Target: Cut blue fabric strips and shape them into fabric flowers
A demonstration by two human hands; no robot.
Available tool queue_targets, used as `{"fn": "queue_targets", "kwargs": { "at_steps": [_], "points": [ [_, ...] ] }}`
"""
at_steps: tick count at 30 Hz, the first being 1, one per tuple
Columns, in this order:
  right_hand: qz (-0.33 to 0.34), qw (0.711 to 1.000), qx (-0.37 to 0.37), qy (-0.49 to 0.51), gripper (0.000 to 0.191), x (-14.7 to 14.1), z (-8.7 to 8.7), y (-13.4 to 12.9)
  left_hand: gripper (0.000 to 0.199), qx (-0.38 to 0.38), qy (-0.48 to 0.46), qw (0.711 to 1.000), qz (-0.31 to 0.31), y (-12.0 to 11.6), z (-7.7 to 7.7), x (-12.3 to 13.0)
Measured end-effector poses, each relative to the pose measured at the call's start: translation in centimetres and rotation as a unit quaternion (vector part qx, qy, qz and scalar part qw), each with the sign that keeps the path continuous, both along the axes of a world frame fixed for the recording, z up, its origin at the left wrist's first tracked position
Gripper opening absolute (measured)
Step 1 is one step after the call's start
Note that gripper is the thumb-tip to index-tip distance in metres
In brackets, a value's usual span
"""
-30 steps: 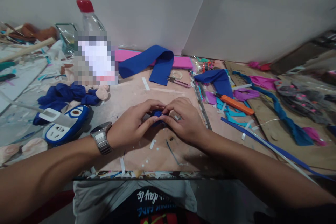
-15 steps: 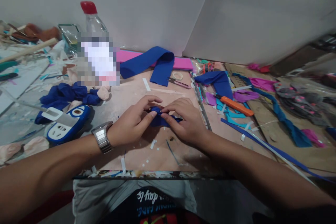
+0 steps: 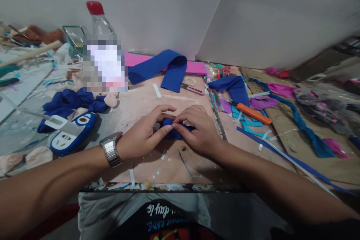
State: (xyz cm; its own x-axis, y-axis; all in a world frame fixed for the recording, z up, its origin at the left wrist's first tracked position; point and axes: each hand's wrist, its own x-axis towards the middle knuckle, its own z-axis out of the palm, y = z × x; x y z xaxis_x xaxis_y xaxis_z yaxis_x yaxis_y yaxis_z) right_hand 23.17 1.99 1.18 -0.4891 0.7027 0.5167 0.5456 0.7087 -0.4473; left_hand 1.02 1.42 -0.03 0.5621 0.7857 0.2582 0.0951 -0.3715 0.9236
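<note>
Between my hands, low over the middle of the table, is a small bunched piece of blue fabric (image 3: 168, 122). My left hand (image 3: 149, 131), with a metal watch on its wrist, pinches the left part of it between thumb and fingers. My right hand (image 3: 197, 127) grips the right part, its thumb tip close to the left thumb. Some of the fabric hangs below the thumbs, and the fingers hide the rest. Behind the hands lies a wide blue strip (image 3: 173, 63) folded over a pink strip (image 3: 197, 68).
On the left are blue fabric bunches (image 3: 67, 101), a blue-and-white power strip (image 3: 73, 135) and a red-capped bottle (image 3: 102, 26). Tweezers (image 3: 192, 89) lie beside a tape ring (image 3: 190, 80). An orange cutter (image 3: 251, 113) rests among scraps on the right.
Both hands still hold the blue fabric. My left hand has shifted slightly down and right, and its thumb now lies across the fabric nearer the right thumb.
</note>
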Motion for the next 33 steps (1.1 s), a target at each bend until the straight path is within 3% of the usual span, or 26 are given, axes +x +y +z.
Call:
{"fn": "queue_targets", "kwargs": {
  "at_steps": [9, 14, 21, 27, 33],
  "points": [
    [0.033, 0.999, 0.017, -0.020, 0.026, 0.1, -0.5, 0.3, 0.067, -0.012, -0.002, 0.999, -0.038, 0.0, 0.5, -0.2],
    [0.064, 0.996, 0.046, -0.033, 0.027, 0.1, -0.7, 0.2, 0.081, -0.088, -0.014, 0.994, -0.058, -0.3, 0.6, -0.1],
    [0.086, 0.995, 0.040, -0.027, 0.022, 0.0, -0.6, 0.2, 0.070, -0.115, -0.041, 0.991, -0.061, -0.3, 0.5, 0.1],
    [0.059, 0.998, 0.034, -0.002, 0.019, 0.0, -0.4, 0.3, 0.053, -0.090, -0.074, 0.993, -0.010, 0.4, 0.4, 0.1],
    [0.051, 0.998, 0.014, 0.044, 0.025, 0.1, -0.5, 0.3, 0.047, -0.123, -0.091, 0.988, -0.036, 0.7, 0.5, 0.0]
  ]
}}
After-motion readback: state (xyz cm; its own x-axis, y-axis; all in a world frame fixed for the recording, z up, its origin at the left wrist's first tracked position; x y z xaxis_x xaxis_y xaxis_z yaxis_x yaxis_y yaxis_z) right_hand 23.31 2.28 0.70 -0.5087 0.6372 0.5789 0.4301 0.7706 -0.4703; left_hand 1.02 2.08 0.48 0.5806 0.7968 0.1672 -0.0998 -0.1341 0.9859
